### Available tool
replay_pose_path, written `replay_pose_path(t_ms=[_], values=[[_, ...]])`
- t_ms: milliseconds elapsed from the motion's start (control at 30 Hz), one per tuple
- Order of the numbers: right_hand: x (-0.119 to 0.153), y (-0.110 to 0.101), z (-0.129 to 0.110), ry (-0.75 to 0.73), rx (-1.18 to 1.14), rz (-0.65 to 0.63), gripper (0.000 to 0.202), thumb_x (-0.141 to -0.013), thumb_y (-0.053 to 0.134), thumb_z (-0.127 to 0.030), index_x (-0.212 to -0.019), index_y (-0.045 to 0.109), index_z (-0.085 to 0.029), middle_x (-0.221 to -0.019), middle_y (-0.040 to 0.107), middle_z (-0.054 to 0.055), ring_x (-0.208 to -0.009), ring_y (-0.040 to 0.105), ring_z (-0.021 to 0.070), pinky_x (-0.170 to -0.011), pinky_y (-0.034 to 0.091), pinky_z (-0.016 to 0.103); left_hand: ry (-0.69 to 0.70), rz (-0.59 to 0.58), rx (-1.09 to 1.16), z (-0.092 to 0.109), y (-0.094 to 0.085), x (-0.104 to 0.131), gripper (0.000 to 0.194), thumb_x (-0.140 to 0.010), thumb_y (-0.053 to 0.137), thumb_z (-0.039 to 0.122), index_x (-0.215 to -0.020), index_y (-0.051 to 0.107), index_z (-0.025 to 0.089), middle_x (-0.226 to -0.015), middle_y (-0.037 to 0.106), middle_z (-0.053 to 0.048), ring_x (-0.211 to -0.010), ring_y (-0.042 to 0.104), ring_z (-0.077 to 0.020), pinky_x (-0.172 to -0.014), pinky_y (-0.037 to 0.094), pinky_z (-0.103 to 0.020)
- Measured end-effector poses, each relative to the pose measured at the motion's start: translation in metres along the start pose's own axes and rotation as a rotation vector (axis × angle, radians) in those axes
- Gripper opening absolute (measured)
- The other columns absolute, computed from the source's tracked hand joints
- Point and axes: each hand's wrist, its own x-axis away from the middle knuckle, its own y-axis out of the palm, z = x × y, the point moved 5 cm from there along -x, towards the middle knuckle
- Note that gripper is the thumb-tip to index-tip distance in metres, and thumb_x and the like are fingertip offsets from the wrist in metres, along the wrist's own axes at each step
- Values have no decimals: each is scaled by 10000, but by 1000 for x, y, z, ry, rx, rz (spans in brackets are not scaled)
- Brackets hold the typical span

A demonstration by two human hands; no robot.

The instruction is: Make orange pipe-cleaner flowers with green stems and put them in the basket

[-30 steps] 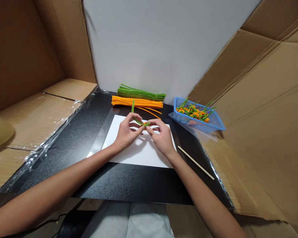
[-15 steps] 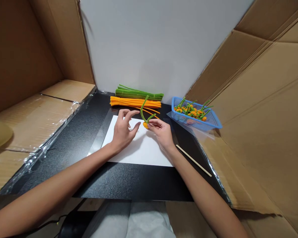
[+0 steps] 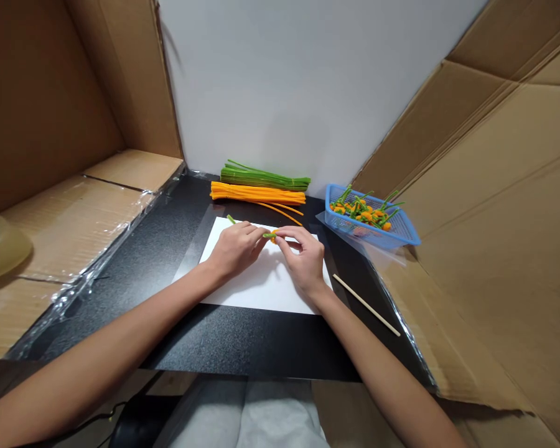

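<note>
Over a white sheet (image 3: 256, 286), my right hand (image 3: 303, 258) pinches a small orange piece (image 3: 274, 236) between thumb and fingers. My left hand (image 3: 236, 249) is closed on the green stem (image 3: 268, 235) joined to that piece; the stem's other end pokes out behind the left knuckles. Both hands' fingertips nearly meet at the orange piece. Behind them lie a bundle of green fuzzy sticks (image 3: 265, 178) and a bundle of orange ones (image 3: 256, 193), with a few loose orange sticks at its front.
A blue basket (image 3: 401, 230) at the back right holds several orange and green pieces. A thin pale stick (image 3: 366, 305) lies right of the sheet on the black table (image 3: 214, 342). A tape roll (image 3: 4, 249) rests on cardboard at the left. Cardboard walls flank both sides.
My left hand has moved right and closed on the green stem, which stood upright before and now points left. My right hand still grips the orange piece.
</note>
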Motion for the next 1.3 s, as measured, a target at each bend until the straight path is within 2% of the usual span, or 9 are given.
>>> replay_pose_path(t_ms=[167,300,400,500,600,733,967,1133,1300], values=[[2,1,-3,-86,35,41,89,-878,646,-189,-891,732,-208,-957,725,74,-922,690,183,-749,620,311,-167,-47,194,3,-2,1,101,-861,596,178,-905,687,186,-762,746,-44,-653,678,-167,-619,464,-248],[3,0,-4,-111,59,62,79,-870,652,-201,-883,730,-209,-946,722,72,-907,691,183,-751,621,313,-353,-139,593,4,-1,-1,149,-872,590,230,-999,635,165,-715,737,-38,-596,675,-150,-578,477,-226],[0,-2,7,12,-25,55,69,-854,676,-251,-866,734,-217,-945,727,63,-894,694,188,-746,616,316,-459,-261,921,3,6,-2,270,-900,593,339,-1100,574,158,-711,733,-49,-607,682,-163,-569,499,-236],[-2,1,27,224,-230,-2,133,-795,747,-323,-853,744,-203,-918,744,60,-856,706,196,-770,604,332,-471,-345,1097,-3,12,-4,315,-872,657,378,-1076,563,158,-709,725,-49,-626,676,-155,-593,504,-236],[-3,8,41,386,-439,-71,232,-697,829,-363,-831,746,-192,-860,751,45,-819,708,201,-803,590,353,-424,-349,1099,-8,12,-5,292,-845,709,366,-1015,605,153,-720,717,-42,-638,661,-134,-618,500,-228],[-2,9,47,466,-590,-65,253,-638,868,-349,-793,735,-200,-818,736,14,-780,696,180,-790,588,342,-260,-303,952,-6,1,-9,206,-892,650,345,-951,701,154,-846,732,-65,-705,660,-126,-632,498,-217],[-3,6,50,457,-591,-85,251,-656,866,-370,-813,759,-206,-822,746,19,-755,699,174,-791,591,352,-25,-345,846,-9,-6,-13,255,-919,583,218,-1118,741,202,-984,744,-87,-837,687,-147,-724,530,-238],[-4,6,43,388,-478,-130,241,-680,852,-392,-803,770,-202,-859,761,49,-800,707,205,-778,586,364,43,-229,709,-16,-7,-13,179,-921,619,250,-989,783,221,-929,755,-77,-796,698,-149,-705,525,-242],[-2,6,32,344,-417,-118,183,-716,827,-373,-773,767,-211,-888,768,61,-856,712,224,-820,581,383,76,-229,579,-10,-9,-13,135,-886,685,299,-892,780,203,-843,729,-54,-754,662,-142,-682,488,-239]])
